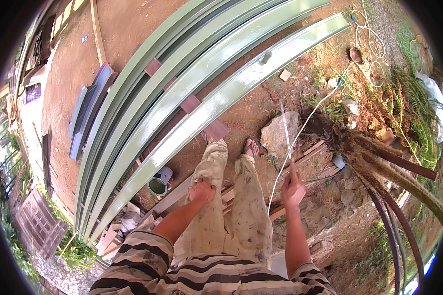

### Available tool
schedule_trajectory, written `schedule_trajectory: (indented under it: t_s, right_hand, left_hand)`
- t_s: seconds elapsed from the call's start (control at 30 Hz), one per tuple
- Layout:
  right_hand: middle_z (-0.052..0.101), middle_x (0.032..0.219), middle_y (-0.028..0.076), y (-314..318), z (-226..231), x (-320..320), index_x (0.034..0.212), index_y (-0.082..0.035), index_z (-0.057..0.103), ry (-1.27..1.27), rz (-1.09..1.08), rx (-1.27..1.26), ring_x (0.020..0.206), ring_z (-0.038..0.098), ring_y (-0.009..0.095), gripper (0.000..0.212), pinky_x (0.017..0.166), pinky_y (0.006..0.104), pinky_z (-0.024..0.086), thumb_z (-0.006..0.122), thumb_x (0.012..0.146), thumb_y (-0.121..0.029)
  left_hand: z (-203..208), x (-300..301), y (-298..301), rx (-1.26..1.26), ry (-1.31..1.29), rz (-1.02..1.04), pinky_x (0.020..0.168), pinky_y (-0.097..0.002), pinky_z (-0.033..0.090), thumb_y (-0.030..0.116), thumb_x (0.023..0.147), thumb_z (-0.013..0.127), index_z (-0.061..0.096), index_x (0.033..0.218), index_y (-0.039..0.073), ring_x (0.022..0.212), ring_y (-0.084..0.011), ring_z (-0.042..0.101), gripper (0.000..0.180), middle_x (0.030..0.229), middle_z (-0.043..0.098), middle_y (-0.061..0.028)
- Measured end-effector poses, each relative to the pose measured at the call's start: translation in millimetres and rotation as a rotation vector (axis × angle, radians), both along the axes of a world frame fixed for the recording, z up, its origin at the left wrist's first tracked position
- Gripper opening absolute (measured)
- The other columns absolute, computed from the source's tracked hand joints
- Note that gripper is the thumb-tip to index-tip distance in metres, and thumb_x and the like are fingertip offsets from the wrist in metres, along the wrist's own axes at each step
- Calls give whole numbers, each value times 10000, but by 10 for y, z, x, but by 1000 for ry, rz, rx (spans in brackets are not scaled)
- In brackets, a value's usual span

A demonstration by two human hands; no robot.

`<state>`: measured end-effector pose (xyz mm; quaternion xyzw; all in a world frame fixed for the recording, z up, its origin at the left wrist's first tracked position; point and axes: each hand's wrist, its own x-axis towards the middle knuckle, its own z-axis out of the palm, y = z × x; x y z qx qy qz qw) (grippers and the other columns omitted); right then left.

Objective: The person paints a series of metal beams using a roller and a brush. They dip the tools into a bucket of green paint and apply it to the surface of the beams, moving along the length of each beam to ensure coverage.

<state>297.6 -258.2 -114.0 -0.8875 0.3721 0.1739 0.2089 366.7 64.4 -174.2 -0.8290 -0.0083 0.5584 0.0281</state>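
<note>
My left hand (202, 191) is closed against the left leg of my stained beige trousers (206, 169), fingers curled into the cloth near the knee. My right hand (293, 191) is raised beside my right leg, closed around the lower end of a thin pale rod (285, 125). What the rod's far tip is like I cannot make out. In front of me lie several long, glossy pale-green metal beams (221, 103), side by side. The nearest beam carries a small dark patch (266, 57). A bucket (167, 174) with grey-green liquid stands left of my knee.
Reddish wooden supports (191, 103) run under the beams. Bluish-grey metal pieces (86, 110) lie beyond them on bare earth. To my right are a large stone (280, 132), a white hose (307, 118), timber offcuts (310, 155) and thick brown stems (379, 162).
</note>
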Motion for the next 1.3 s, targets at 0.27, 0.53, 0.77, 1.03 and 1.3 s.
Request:
schedule_trajectory:
  t_s: [0.27,0.53,0.77,1.03,1.3]
  right_hand:
    - [619,950,227,1376,-134,-188,1524,-193,289,-212,-128,477,759,627,423,633,664,499,496,542,947,-145]
    - [650,1011,289,2478,-618,-370,1530,-175,257,-171,-345,710,786,633,474,665,671,525,510,559,938,-166]
    - [607,950,206,1948,-1461,685,1548,-217,223,-385,-385,404,735,612,434,763,644,530,495,545,878,-42]
    - [599,888,221,2455,-1088,-165,1551,-272,215,-191,-295,540,739,620,433,847,641,519,506,558,822,-7]
    - [647,923,293,1252,-1407,963,1548,-230,226,-404,-444,452,790,626,470,822,707,548,481,557,829,-9]
  left_hand:
    - [18,349,23,9,-1,-159,957,-460,481,370,855,529,578,1225,61,1184,-354,556,485,1304,559,-172]
    - [-101,163,66,13,40,-305,937,-468,496,371,846,536,549,1253,76,1140,-363,579,503,1277,561,-179]
    - [-217,240,179,-6,13,-332,931,-469,496,385,852,538,551,1265,104,1124,-358,590,500,1268,567,-152]
    - [-164,299,115,6,41,-382,941,-466,491,408,859,529,546,1273,93,1154,-354,583,520,1287,568,-161]
    - [-135,347,80,33,61,-358,983,-474,459,420,862,508,533,1325,128,1177,-361,575,548,1312,568,-160]
